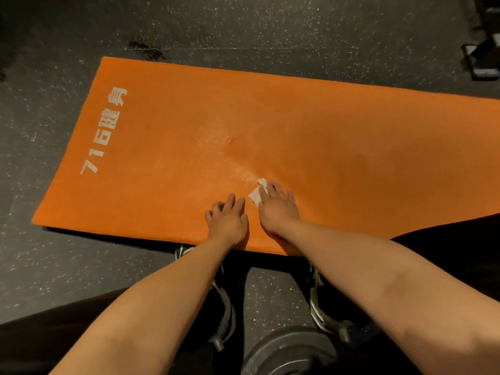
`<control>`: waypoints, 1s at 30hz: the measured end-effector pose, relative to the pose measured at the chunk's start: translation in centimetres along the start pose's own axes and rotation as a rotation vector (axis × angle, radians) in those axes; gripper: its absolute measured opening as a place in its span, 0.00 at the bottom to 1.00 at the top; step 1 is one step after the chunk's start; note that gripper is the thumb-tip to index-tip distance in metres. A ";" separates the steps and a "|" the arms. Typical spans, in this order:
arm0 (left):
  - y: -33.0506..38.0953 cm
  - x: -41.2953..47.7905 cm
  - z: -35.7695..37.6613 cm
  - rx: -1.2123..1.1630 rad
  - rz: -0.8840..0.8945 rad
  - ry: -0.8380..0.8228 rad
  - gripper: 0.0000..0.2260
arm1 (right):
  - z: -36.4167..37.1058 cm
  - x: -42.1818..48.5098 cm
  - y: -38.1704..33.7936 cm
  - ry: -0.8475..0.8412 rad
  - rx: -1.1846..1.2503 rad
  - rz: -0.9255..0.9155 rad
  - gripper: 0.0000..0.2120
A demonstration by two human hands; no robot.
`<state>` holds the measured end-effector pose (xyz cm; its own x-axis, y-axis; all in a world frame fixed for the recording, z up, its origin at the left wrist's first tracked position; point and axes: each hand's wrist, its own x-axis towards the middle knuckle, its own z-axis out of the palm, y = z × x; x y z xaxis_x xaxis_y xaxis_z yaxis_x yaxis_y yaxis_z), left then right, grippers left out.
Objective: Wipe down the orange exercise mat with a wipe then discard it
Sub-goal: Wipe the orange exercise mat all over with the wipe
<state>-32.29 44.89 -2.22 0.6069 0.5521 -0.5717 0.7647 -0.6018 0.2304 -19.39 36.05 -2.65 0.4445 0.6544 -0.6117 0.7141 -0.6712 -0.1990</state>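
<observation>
We're leaning both hands on the near edge of the orange mat (176,125): left hand (228,220) is resting loose, fingers gripping nothing, right hand (278,209) is pressing flat, open fingers onto the white wipe (255,195), which is poking out just beyond them.

Floor (297,31) here is that dark rubber gym stuff with pale speckles all over. Lying flat on it is the orange mat (324,117), stretching from about 9 o'clock across to 3 o'clock and off the edge of view, with white lettering (104,131) printed at its 9 o'clock end. There's a dark patch (146,48) on the floor at 11 o'clock, just off the mat's far edge. Some black-and-white gear (484,59) sits at 2 o'clock, can't tell what. Two shoes (226,315) stand at the mat's near edge, and a grey weight plate (286,350) lies at 6 o'clock.
</observation>
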 end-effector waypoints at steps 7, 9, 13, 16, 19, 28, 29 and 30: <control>0.0 2.7 -0.7 -0.048 -0.023 0.080 0.22 | 1.1 0.9 -1.7 0.036 0.022 -0.082 0.27; 0.3 3.7 -1.3 -0.052 -0.010 0.068 0.22 | 0.7 2.1 -1.1 0.042 0.034 -0.078 0.27; 0.9 5.8 -2.0 -0.029 0.037 0.072 0.22 | -1.3 4.9 0.8 0.076 0.125 0.211 0.28; 1.0 7.5 -2.4 -0.019 0.058 0.075 0.23 | -1.4 5.9 -0.8 0.055 0.169 0.172 0.30; 0.6 8.9 -2.8 -0.032 0.085 0.072 0.23 | -0.6 6.7 -1.8 0.098 0.141 -0.070 0.28; -1.2 12.2 -2.7 -0.089 0.063 0.147 0.24 | -1.5 10.2 -2.7 0.168 0.193 0.014 0.30; -1.4 12.1 -2.5 -0.122 0.067 0.160 0.24 | -1.3 10.4 -3.0 0.162 0.159 -0.084 0.29; -1.6 12.1 -2.4 -0.155 0.070 0.178 0.24 | -1.3 10.7 -2.8 0.168 0.110 -0.154 0.29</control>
<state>-25.71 53.91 -7.61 0.6777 0.6136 -0.4052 0.7352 -0.5540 0.3907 -15.88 45.41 -7.64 0.4250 0.7943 -0.4341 0.7215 -0.5869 -0.3674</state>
